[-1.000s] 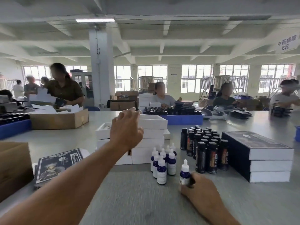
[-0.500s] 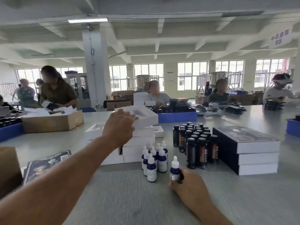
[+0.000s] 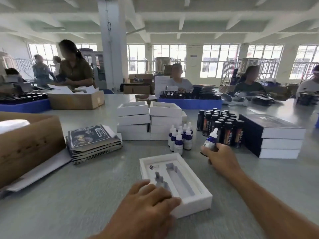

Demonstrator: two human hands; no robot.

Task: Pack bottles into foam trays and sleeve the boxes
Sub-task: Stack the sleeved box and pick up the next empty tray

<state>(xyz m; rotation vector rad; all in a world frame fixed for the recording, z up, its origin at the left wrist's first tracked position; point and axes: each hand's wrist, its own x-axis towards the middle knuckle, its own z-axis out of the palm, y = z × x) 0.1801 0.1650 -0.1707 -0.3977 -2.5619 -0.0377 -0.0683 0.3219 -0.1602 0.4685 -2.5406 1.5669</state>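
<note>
A white box with a foam tray (image 3: 193, 183) lies on the grey table in front of me, its two cut-outs empty. My left hand (image 3: 148, 202) rests on the tray's near left corner, fingers spread over it. My right hand (image 3: 219, 157) grips a blue dropper bottle (image 3: 211, 139) with a white cap, lifted just right of the tray's far end. A cluster of several blue dropper bottles (image 3: 181, 137) stands beyond the tray. Several black bottles (image 3: 221, 125) stand to their right.
Two stacks of white tray boxes (image 3: 148, 121) stand behind the bottles. Sleeved dark boxes (image 3: 276, 137) are stacked at the right, flat printed sleeves (image 3: 91, 140) at the left beside a cardboard carton (image 3: 25, 145). Other people work across the table.
My left hand took a white tray box off the stack and brought it down onto the table in front of me. My right hand lifted the dropper bottle off the table.
</note>
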